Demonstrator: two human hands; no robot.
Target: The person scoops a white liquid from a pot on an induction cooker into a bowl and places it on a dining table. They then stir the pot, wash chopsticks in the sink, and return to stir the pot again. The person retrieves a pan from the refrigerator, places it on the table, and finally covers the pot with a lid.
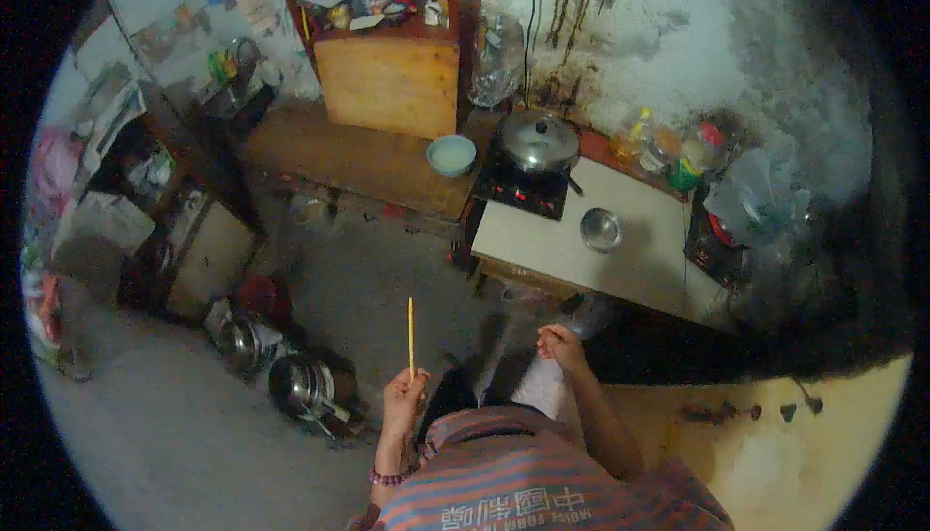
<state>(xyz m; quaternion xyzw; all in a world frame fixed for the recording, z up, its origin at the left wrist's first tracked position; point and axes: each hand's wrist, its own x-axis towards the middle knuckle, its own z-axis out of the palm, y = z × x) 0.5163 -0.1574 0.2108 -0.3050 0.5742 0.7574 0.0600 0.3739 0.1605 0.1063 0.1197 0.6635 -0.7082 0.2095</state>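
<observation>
My left hand [404, 399] is closed around the lower end of a slim yellow stick, probably a chopstick or a pair [411, 338], which points away from me over the floor. Curled fingers show on my right hand [559, 348], beside the near edge of the white-topped table [523, 237]; nothing is visible in it. On that table stands a round metal bowl [601, 229]. Behind it, a lidded steel pot [540, 140] sits on a black induction cooker [524, 189] with red lights lit. A pale blue-green bowl [451, 156] rests on the wooden counter to the left.
A wooden cabinet [389, 84] stands on the brown counter [341, 157]. Bottles [684, 171] and a plastic bag [755, 186] crowd the table's far right. Metal pots [301, 383] sit low at my left, near cardboard boxes [211, 255]. Utensils hang at the right [788, 411].
</observation>
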